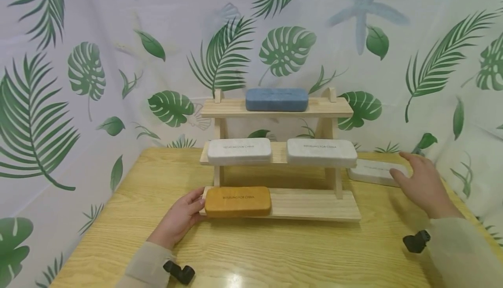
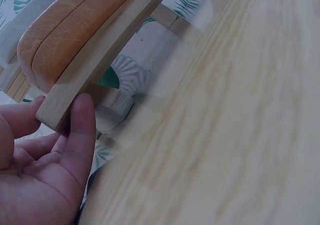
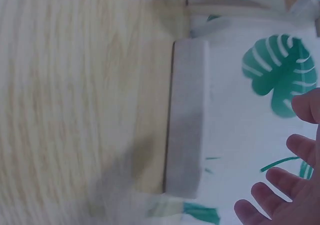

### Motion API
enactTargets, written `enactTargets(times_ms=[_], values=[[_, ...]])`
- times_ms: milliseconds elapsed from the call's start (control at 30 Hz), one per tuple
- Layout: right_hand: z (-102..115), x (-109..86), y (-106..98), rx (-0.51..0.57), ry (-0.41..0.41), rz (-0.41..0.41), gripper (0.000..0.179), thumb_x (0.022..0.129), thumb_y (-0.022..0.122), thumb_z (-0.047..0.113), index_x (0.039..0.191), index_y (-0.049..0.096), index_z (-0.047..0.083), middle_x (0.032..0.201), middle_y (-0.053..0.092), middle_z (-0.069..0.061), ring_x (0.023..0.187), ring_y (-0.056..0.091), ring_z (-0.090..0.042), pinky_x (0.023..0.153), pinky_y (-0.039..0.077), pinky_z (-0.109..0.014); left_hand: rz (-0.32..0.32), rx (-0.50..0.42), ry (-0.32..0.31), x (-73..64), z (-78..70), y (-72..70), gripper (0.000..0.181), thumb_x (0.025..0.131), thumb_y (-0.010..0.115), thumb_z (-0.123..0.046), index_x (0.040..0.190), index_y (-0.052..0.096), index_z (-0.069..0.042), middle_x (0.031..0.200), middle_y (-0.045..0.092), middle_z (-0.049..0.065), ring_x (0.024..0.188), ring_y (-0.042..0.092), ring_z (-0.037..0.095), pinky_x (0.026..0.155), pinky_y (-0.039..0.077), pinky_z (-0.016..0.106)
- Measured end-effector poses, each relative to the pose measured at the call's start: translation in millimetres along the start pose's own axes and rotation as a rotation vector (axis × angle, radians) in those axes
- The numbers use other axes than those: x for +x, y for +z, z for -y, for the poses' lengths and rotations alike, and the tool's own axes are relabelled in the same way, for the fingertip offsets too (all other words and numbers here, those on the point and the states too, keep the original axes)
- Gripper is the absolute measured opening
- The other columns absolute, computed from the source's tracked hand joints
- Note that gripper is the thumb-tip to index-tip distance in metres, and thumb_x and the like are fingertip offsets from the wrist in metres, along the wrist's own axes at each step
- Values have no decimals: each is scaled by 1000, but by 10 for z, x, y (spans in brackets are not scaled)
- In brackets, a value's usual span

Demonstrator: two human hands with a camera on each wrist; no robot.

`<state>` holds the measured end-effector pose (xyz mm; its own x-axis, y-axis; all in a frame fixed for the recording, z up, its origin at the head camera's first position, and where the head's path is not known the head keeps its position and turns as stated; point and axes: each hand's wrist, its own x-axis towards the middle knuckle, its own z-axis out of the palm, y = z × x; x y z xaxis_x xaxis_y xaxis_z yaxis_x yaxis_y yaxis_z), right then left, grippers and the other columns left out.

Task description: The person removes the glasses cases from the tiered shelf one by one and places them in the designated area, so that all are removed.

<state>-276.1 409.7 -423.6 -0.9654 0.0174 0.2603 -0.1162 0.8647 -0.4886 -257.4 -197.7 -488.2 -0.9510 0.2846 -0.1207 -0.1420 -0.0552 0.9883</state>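
My left hand (image 1: 180,219) pinches the left end of the lowest board of a wooden three-tier display stand (image 1: 314,207). In the left wrist view, the thumb and fingers (image 2: 82,117) lie on either side of the board's end, beside an orange glasses case (image 2: 70,32). My right hand (image 1: 424,187) hovers with spread fingers at the right end of a white glasses case (image 1: 377,172) on the table. The right wrist view shows that case (image 3: 187,120) apart from the fingers (image 3: 285,182), with nothing held.
Two white cases, left (image 1: 239,150) and right (image 1: 322,152), sit on the middle tier. A blue case (image 1: 277,99) lies on the top tier. The stand rests on a wood-grain table (image 1: 275,253) before a leaf-patterned cloth (image 1: 165,39).
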Motion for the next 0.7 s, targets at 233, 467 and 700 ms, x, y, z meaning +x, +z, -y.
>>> enactTargets(times_ms=[233,467,700], values=[[248,-142,-81,11,-30,-15,68,106,51,34,157,27,-4,152,23,-41,138,18,-61,102,20,-78,-14,-12,-11,4,-8,15,55,109,46,-12,159,24,1,151,43,25,126,56,28,96,53,40],[589,-276,-125,61,-106,-35,67,104,58,31,157,31,0,152,29,-36,137,23,-58,101,22,-78,-22,-5,-13,9,-7,14,53,110,45,-12,159,27,0,149,45,24,125,57,28,95,54,40],[856,-418,-109,68,-164,-32,67,101,64,29,157,36,6,153,32,-30,135,28,-56,97,27,-77,-11,3,-5,6,-12,10,54,110,44,-12,159,26,0,150,44,25,125,56,28,96,53,40]])
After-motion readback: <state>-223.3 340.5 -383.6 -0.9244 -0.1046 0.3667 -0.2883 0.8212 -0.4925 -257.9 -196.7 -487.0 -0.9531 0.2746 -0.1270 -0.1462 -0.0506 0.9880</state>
